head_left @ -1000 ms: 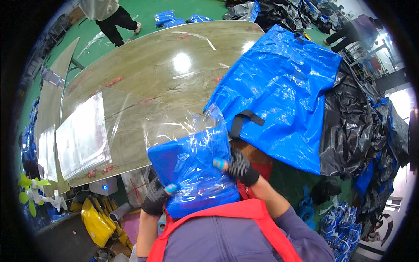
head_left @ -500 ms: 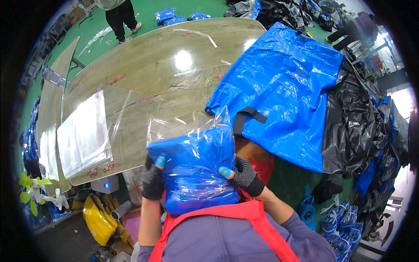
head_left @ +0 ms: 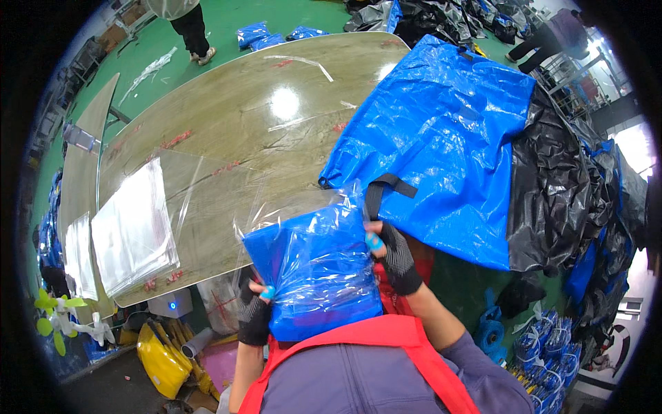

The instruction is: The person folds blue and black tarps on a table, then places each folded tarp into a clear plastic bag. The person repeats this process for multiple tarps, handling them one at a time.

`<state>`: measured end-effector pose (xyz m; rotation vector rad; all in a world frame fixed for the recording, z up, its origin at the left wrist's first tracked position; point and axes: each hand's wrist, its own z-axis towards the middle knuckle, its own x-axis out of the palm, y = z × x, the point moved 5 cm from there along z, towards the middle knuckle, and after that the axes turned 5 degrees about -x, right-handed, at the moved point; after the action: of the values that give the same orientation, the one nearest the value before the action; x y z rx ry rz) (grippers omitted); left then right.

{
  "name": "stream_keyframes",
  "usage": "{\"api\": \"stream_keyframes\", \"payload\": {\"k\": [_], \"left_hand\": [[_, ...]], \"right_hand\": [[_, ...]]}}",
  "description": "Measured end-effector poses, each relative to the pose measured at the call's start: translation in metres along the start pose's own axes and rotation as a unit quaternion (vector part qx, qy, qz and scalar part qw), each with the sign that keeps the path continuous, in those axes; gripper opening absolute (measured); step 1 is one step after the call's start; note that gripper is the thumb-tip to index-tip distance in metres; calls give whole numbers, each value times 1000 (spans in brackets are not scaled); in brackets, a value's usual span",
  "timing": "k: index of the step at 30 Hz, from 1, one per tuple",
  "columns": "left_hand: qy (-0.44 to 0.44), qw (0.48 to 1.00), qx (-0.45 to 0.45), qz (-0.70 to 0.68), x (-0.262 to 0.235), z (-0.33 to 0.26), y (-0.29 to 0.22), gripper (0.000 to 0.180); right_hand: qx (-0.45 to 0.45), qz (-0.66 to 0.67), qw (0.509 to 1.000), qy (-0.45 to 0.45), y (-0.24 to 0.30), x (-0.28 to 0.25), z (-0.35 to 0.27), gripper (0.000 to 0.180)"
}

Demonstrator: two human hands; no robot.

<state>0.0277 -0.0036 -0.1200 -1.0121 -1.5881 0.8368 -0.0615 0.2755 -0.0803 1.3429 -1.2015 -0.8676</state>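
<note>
Against my body rests a clear plastic bag [head_left: 324, 238] with a folded blue tarp sheet [head_left: 324, 303] inside it. The bag's loose clear top lies over the table's near edge. My left hand [head_left: 255, 309], in a grey-black fingerless glove, grips the bag's lower left side. Higher on the right side, my right hand [head_left: 395, 261] pinches the bag's edge between thumb and fingers. Light-blue wraps show on both thumbs. Just beyond my right hand lies a large blue tarp cover [head_left: 441, 152] with a black strap [head_left: 393, 183].
The wood-grain table [head_left: 234, 124] carries a stack of clear bags [head_left: 134, 228] at left. Black sheeting [head_left: 548, 193] hangs at the right. Yellow pieces [head_left: 162, 359] and a green-bladed fan [head_left: 58, 310] are at lower left. Two people stand beyond the table.
The bagged tarp has tilted, its right side now higher. My left hand has slid down toward me, while my right hand has moved up along the bag's edge.
</note>
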Motion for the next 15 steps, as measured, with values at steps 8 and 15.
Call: {"api": "stream_keyframes", "payload": {"k": [8, 15], "left_hand": [[-46, 980, -184, -63, -20, -2, 3, 82], [42, 982, -159, 91, 7, -26, -24, 85]], "right_hand": [[-1, -64, 968, 243, -5, 42, 5, 64], [107, 92, 953, 268, -36, 42, -27, 63]]}}
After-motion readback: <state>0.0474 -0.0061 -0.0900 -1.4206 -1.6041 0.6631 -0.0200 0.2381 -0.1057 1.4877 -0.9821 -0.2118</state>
